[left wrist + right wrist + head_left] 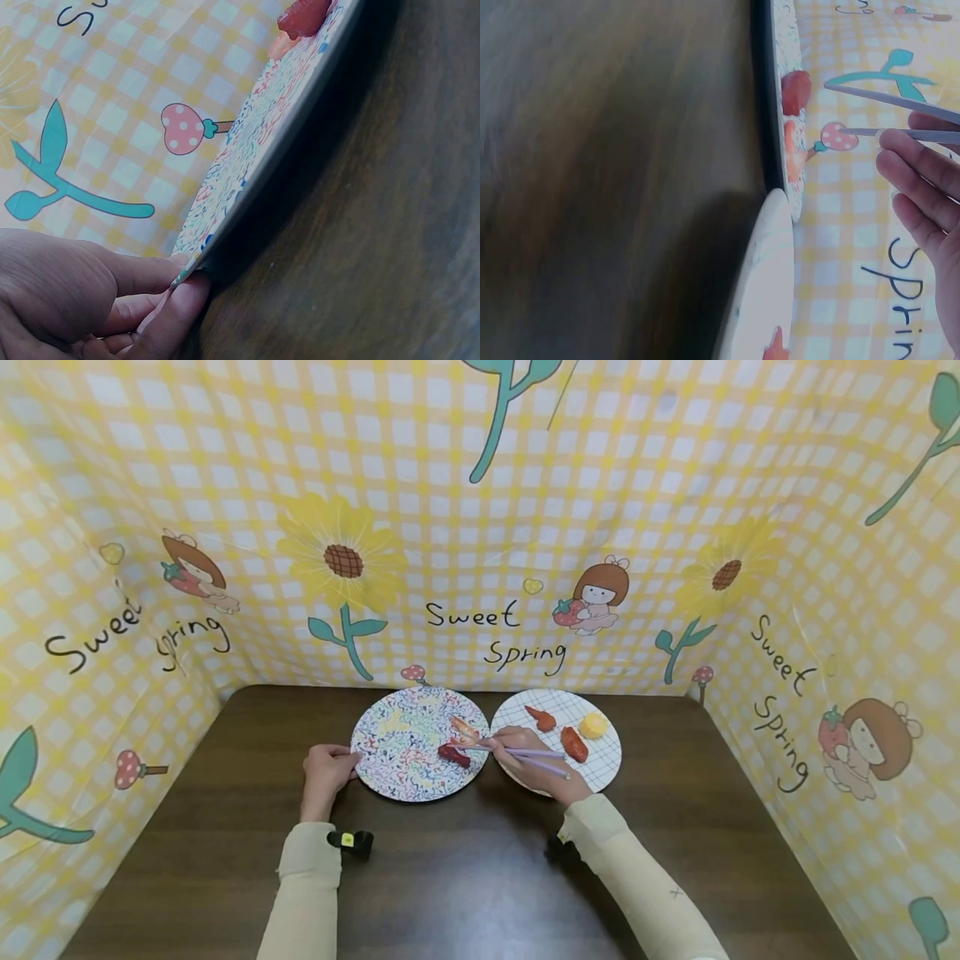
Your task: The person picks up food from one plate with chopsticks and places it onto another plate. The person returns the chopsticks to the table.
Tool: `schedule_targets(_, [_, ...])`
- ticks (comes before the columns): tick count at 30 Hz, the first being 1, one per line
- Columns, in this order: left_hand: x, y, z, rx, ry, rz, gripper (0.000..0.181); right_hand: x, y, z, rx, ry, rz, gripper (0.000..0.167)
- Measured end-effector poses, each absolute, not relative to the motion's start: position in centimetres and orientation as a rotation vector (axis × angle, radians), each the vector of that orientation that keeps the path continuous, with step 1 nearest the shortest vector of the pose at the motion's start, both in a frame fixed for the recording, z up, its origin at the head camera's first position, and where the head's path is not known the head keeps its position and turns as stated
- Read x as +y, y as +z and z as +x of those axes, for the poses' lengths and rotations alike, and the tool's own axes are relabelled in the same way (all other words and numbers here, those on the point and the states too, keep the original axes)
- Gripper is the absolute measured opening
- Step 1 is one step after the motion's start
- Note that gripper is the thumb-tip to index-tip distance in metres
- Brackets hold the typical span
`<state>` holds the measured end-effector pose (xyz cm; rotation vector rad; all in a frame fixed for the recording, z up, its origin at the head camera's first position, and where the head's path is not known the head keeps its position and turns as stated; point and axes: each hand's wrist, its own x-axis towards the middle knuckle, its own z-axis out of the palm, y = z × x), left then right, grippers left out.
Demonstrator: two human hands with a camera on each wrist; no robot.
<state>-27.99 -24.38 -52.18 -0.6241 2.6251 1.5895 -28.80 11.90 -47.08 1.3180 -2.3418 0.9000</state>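
Observation:
My left hand (328, 770) pinches the left rim of a speckled multicolour plate (397, 768), thumb on one face and fingers on the other (187, 300). In my right hand (528, 760) is a pair of pale purple chopsticks (536, 752), held over the gap between the two plates. Their tips, spread apart in the right wrist view (885, 97), point at the speckled plate without touching food. On that plate lie a dark red food piece (454, 756) and an orange-and-white, shrimp-like piece (465, 728).
Right of the speckled plate, a white grid-lined plate (600, 768) holds a reddish drumstick-shaped piece (542, 719), a brown-red wing-shaped piece (574, 744) and a yellow round piece (593, 725). Both plates stand near the back of the dark wooden table (450, 877), before a checked cloth (465, 543).

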Motion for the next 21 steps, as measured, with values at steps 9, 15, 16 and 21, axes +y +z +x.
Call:
schedule_targets(9, [-24.2,-52.1,-27.7,2.615,1.626,-0.613,0.037,14.1,-46.4,-29.1,-2.333,0.917,1.282,0.023])
schedule_targets(15, [-24.2,-52.1,-27.9,2.611,1.604,-0.617,0.039,15.6,-46.0,-29.4,-2.345,0.84,1.232,0.025])
schedule_targets(16, [-24.2,-52.2,-27.9,2.609,1.602,-0.613,0.039,15.9,-46.0,-29.4,-2.353,0.847,1.221,0.026])
schedule_targets(21, [-24.3,-52.2,-28.0,2.611,1.607,-0.594,0.04,16.9,-46.1,-29.4,-2.404,0.822,1.162,0.025])
